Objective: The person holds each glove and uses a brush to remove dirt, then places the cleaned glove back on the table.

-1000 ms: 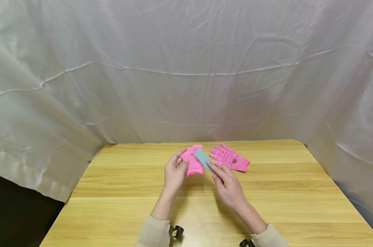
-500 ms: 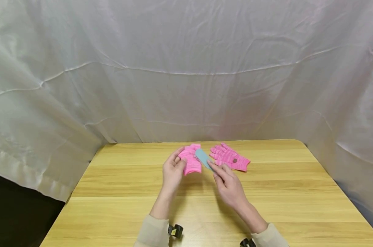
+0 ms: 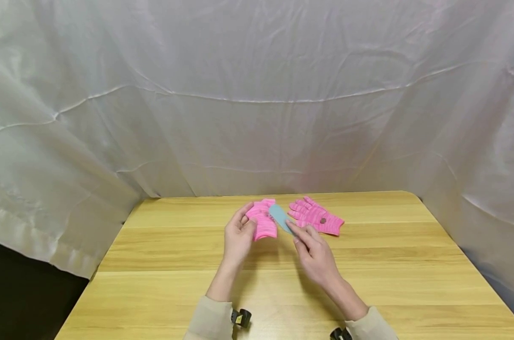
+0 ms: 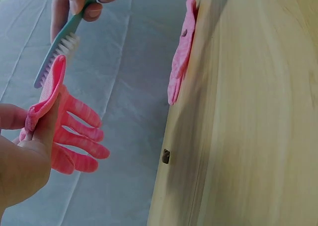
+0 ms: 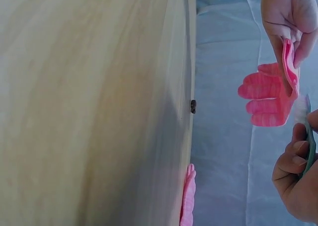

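Note:
My left hand [image 3: 238, 236] pinches a pink knitted glove [image 3: 263, 222] by its side, held up above the table; in the left wrist view the glove's fingers hang away from the hand. My right hand [image 3: 318, 257] grips a blue-green brush [image 3: 281, 218], with the index finger stretched along its back. The brush's white bristles [image 4: 64, 46] face the glove, close to its cuff area in the left wrist view; whether they touch it I cannot tell. A second pink glove [image 3: 318, 218] with a dark round spot lies flat on the table, beyond the brush to the right.
The wooden table [image 3: 163, 293] ends at the back against a pale grey curtain [image 3: 257, 141], which also hangs at both sides. A small dark mark [image 4: 166, 156] shows near the table's edge in the left wrist view.
The left hand and its glove have shifted slightly left and the glove has turned a little. The brush has barely moved. The other glove lies as before.

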`<act>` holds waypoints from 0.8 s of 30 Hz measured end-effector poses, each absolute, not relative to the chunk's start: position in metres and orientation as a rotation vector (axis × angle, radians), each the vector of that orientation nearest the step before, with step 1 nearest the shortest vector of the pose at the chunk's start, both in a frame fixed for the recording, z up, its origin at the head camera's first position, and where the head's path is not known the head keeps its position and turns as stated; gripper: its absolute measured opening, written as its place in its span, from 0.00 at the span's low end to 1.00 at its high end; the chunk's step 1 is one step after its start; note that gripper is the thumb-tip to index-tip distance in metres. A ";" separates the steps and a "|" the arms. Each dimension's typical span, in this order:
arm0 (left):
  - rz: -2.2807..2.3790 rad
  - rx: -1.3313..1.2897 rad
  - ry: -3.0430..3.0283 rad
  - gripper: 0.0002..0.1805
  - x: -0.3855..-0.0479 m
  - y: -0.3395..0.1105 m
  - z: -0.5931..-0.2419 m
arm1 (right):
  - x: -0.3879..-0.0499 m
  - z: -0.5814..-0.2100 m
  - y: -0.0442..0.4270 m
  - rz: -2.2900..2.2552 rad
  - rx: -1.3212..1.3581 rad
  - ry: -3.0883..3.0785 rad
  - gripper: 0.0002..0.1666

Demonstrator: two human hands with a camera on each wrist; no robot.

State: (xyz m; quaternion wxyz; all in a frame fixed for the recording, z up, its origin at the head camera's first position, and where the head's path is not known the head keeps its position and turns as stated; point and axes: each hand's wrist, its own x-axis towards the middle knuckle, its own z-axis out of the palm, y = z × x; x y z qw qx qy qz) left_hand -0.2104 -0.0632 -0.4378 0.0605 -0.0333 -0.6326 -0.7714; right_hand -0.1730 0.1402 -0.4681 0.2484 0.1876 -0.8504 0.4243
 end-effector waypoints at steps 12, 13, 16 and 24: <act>-2.315 -0.181 -1.919 0.27 -0.209 -0.059 -0.440 | -0.173 -0.469 0.140 1.138 0.573 -2.263 0.28; -2.314 -0.182 -1.920 0.27 -0.209 -0.059 -0.440 | -0.172 -0.469 0.140 1.131 0.577 -2.268 0.28; -2.305 -0.179 -1.924 0.27 -0.208 -0.059 -0.440 | -0.172 -0.469 0.140 1.113 0.579 -2.280 0.27; -2.299 -0.142 -1.900 0.27 -0.208 -0.060 -0.438 | -0.172 -0.468 0.140 1.048 0.556 -2.301 0.27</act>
